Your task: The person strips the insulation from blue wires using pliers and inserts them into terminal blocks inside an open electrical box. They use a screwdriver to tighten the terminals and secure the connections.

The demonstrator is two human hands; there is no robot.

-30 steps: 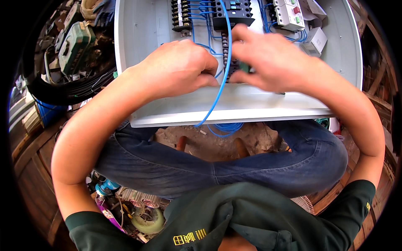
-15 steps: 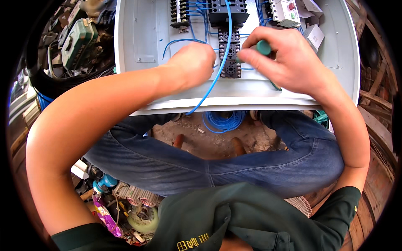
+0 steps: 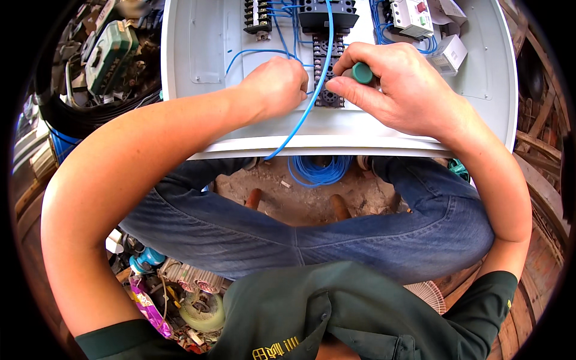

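My left hand (image 3: 278,88) is closed over the left side of a black relay socket strip (image 3: 330,99). A short bit of blue wire (image 3: 309,93) shows at its fingertips. My right hand (image 3: 401,87) grips a screwdriver by its green handle (image 3: 362,72), whose butt end points up toward me. Its shaft and tip are hidden beneath the hand, over the right side of the sockets. A loose blue wire (image 3: 305,120) hangs between my hands, across the sockets and over the near edge of the grey metal enclosure (image 3: 240,146).
A black contactor (image 3: 327,18), a terminal block (image 3: 257,18) and a white breaker (image 3: 411,18) sit farther back. A small white box (image 3: 448,55) lies at the right. Below the enclosure rests a coil of blue wire (image 3: 321,172). A green case (image 3: 112,51) stands among clutter.
My right hand and the green handle have shifted slightly left, closer to my left hand. The left hand stays by the sockets, its fingertips a little nearer them.
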